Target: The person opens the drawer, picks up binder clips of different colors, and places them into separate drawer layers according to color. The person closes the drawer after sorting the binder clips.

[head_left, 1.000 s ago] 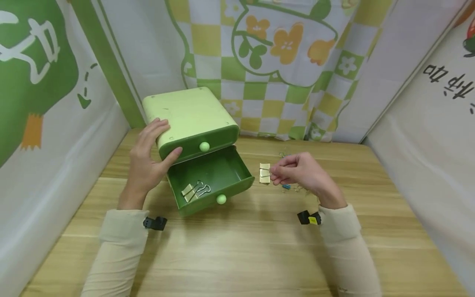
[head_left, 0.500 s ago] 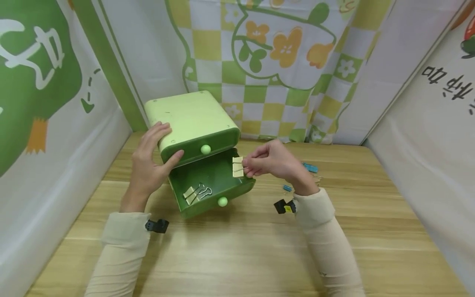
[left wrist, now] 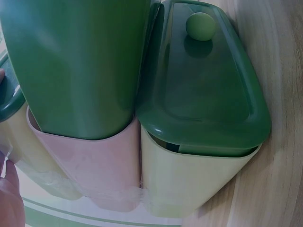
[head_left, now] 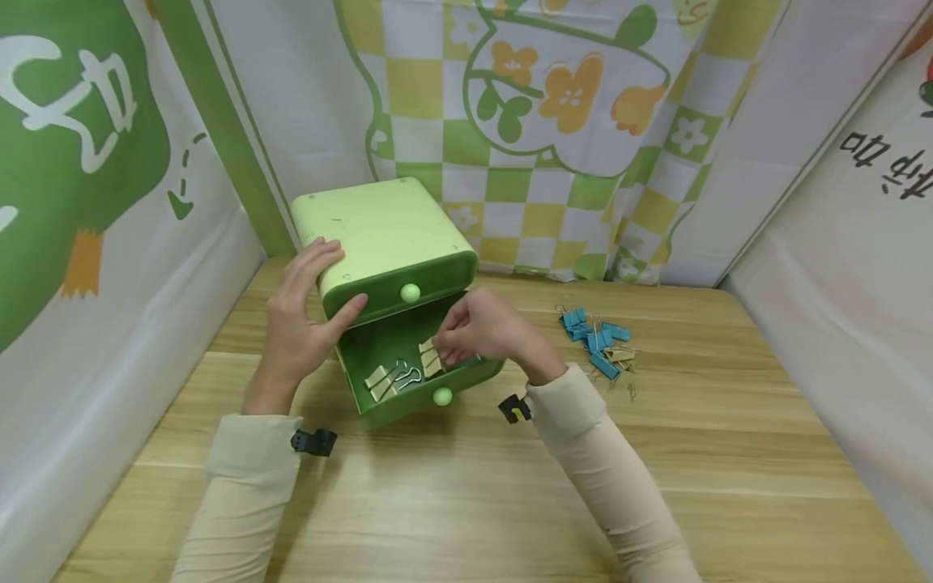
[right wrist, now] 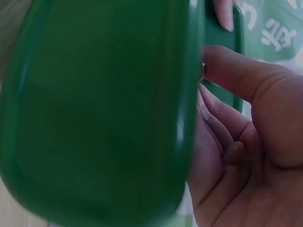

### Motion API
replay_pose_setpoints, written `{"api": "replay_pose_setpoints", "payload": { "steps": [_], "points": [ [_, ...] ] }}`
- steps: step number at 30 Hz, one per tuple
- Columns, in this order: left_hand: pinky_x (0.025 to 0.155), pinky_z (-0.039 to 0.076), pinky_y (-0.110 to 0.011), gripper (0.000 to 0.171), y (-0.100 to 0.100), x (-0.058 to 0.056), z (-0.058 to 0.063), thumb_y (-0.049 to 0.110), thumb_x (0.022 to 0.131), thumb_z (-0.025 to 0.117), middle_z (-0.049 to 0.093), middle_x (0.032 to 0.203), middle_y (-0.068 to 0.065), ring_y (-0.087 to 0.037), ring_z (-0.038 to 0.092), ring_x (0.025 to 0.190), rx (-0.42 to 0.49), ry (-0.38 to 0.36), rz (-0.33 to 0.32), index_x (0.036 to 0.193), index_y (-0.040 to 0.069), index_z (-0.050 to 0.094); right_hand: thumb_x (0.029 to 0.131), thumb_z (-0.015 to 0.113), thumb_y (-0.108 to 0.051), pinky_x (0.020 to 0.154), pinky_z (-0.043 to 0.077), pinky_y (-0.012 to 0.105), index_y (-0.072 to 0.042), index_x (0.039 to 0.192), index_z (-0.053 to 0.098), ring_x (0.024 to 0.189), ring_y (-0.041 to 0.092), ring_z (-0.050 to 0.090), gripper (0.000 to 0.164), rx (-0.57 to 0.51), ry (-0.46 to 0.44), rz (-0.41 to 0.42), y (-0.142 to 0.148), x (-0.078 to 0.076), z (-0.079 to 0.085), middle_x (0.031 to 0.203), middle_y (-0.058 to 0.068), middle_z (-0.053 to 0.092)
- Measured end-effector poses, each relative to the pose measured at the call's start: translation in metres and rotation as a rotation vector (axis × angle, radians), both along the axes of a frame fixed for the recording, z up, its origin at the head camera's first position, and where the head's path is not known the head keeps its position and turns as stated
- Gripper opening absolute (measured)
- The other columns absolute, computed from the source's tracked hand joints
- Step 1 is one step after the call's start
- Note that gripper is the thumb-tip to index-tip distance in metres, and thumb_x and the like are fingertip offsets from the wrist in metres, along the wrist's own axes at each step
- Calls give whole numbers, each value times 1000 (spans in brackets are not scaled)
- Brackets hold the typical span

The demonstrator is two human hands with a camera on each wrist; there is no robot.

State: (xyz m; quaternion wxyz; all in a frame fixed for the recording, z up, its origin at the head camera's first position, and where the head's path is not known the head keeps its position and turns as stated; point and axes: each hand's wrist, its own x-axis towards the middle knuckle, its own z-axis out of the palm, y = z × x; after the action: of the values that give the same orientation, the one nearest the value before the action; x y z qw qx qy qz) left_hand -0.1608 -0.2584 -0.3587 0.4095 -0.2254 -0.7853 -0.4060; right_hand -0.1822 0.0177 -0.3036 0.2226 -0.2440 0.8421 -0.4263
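Observation:
A small desktop drawer unit (head_left: 379, 231) stands at the left with its middle drawer (head_left: 466, 379) pulled out. My left hand (head_left: 300, 328) rests on its upper left corner, fingers over the top and thumb against the front. Inside the open drawer lie gold binder clips (head_left: 381, 382) with silver handles. Over the drawer's right part, my right hand (head_left: 481, 328) pinches a gold binder clip (head_left: 430, 358) low inside it. In the right wrist view, the drawer front (right wrist: 99, 113) hides most of the clip and the fingertips of the right hand (right wrist: 265, 127).
Several blue binder clips (head_left: 599, 340) lie in a pile on the wooden table (head_left: 729, 437), with gold clips (head_left: 619, 355) among them. Below the open drawer, the left wrist view shows a closed drawer (left wrist: 203, 90) with a round knob. A checkered curtain (head_left: 503, 219) hangs behind.
My right hand has carried the gold binder clip leftward from beside the pile and down into the open drawer. The blue clips behind it have come into view. My left hand stays on the unit.

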Motion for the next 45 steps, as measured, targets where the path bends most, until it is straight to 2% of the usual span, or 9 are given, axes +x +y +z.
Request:
{"api": "replay_pose_setpoints", "payload": {
  "steps": [8,15,18,24,27,32,36,41,45],
  "points": [
    [134,31,-46,61,1,0,-1,17,85,80,60,153,-13,-31,44,154,13,-7,4,142,4,63,97,74,-8,67,65,25,-3,90,82,70,13,78,12,131,133,94,-24,10,-5,81,6,81],
    [134,31,-46,62,3,1,-1,15,84,80,60,153,-15,-33,44,154,13,3,-3,142,3,63,100,71,-13,64,58,20,-3,86,82,66,11,73,20,211,316,37,-23,16,-4,76,5,79],
    [134,31,-46,62,3,0,-1,15,84,81,60,152,-15,-34,45,154,12,11,-4,142,2,63,100,71,-15,61,55,21,-2,87,82,65,11,70,21,184,335,-7,-13,16,-5,75,5,78],
    [134,32,-46,62,3,0,-1,15,84,81,61,152,-15,-33,45,154,12,10,1,142,3,63,99,72,-15,61,59,23,1,98,82,69,13,74,19,101,356,-83,18,19,-1,80,8,80],
    [134,31,-46,62,2,0,-1,16,84,81,60,153,-14,-33,44,154,17,3,0,142,4,63,99,71,-17,64,62,27,-1,103,82,73,14,75,20,97,363,-141,38,23,4,86,8,81],
    [134,31,-46,62,2,-1,-1,17,84,80,60,153,-13,-31,44,154,19,-6,9,142,4,63,99,73,-22,69,64,34,-9,102,83,72,12,75,16,106,416,-268,74,29,8,84,3,81],
    [134,31,-47,61,2,-1,-1,18,84,80,60,153,-12,-30,44,155,22,-13,13,142,5,63,98,75,-23,73,65,38,-11,100,82,72,11,76,14,117,453,-346,102,31,9,82,1,81],
    [134,31,-47,61,2,-1,-1,18,85,80,60,154,-12,-30,43,155,24,-18,10,142,5,63,100,71,-25,78,66,41,-6,109,80,81,17,79,22,154,379,-433,140,32,11,91,7,83],
    [134,31,-47,61,1,-1,-2,17,85,79,60,154,-12,-30,43,155,24,-20,8,143,5,62,102,68,-26,77,65,37,0,114,78,84,19,79,31,153,311,-523,168,26,-1,96,15,83]
  ]
}}
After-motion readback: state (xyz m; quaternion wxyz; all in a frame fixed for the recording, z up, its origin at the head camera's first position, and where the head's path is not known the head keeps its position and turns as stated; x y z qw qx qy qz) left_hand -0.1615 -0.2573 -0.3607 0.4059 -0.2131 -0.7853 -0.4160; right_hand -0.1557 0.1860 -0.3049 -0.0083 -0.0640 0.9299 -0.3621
